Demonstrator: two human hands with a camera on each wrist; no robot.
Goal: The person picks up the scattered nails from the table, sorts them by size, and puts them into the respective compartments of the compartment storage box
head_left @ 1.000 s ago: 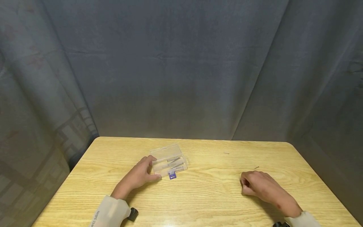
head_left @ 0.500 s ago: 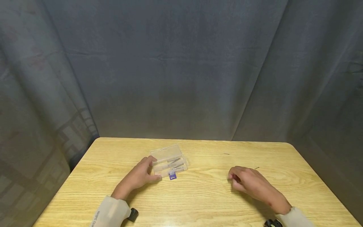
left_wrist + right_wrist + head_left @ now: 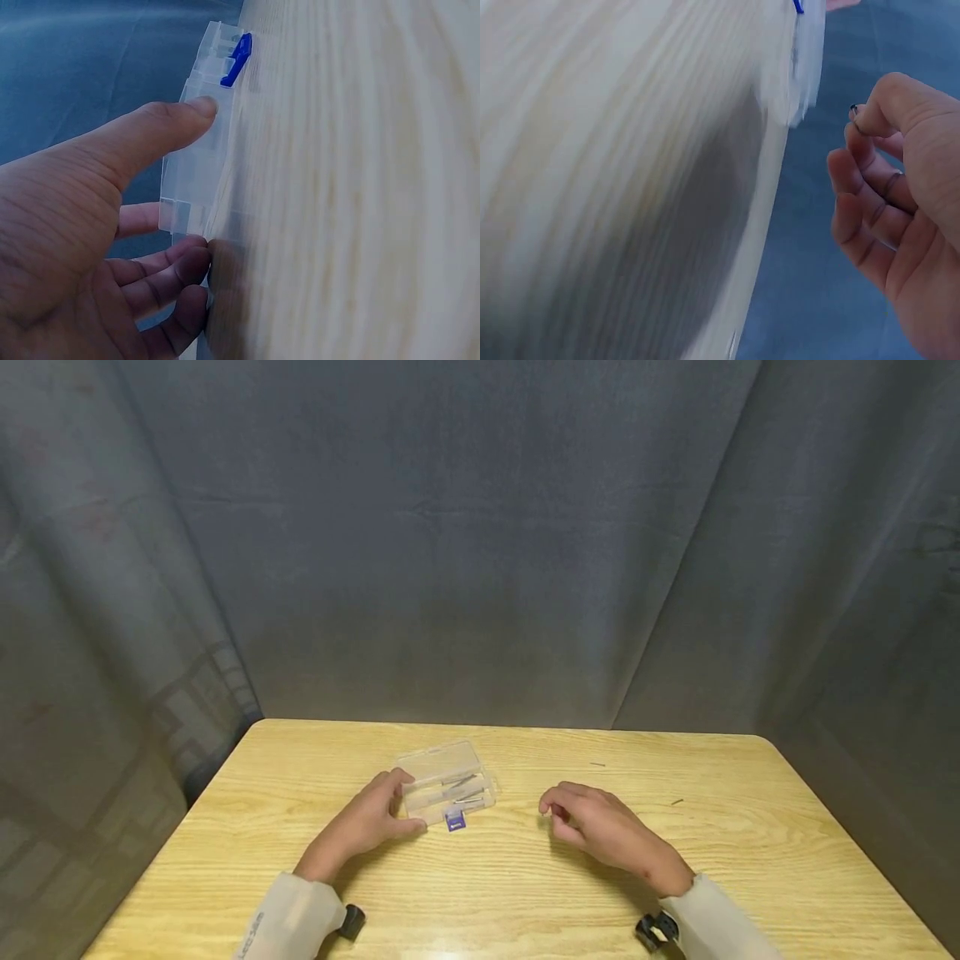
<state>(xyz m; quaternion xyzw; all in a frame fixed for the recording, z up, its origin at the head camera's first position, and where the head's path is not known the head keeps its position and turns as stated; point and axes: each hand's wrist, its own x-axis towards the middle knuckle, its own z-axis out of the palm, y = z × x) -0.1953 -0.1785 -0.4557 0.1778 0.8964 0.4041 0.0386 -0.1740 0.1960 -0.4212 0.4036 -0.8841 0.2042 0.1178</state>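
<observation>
A clear plastic box (image 3: 435, 765) with a blue latch (image 3: 455, 822) lies with its lid raised on the wooden table. Several thin metal rods (image 3: 470, 801) rest in its compartments. My left hand (image 3: 371, 817) holds the box by its left end, the thumb along the front wall in the left wrist view. To the right of the box, my right hand (image 3: 596, 825) is raised over the table. Its thumb and forefinger pinch a small, thin metal piece (image 3: 853, 110); only the tip shows, and I cannot tell its exact kind.
Two more thin metal rods lie on the table, a rod (image 3: 597, 764) near the back and another rod (image 3: 677, 802) farther right. Grey curtains (image 3: 450, 543) hang behind the table (image 3: 480, 893) and on both sides.
My right hand has travelled left across the table toward the box, carrying the pinched metal piece, and the rod at the right is now uncovered. My left hand and the box have stayed put.
</observation>
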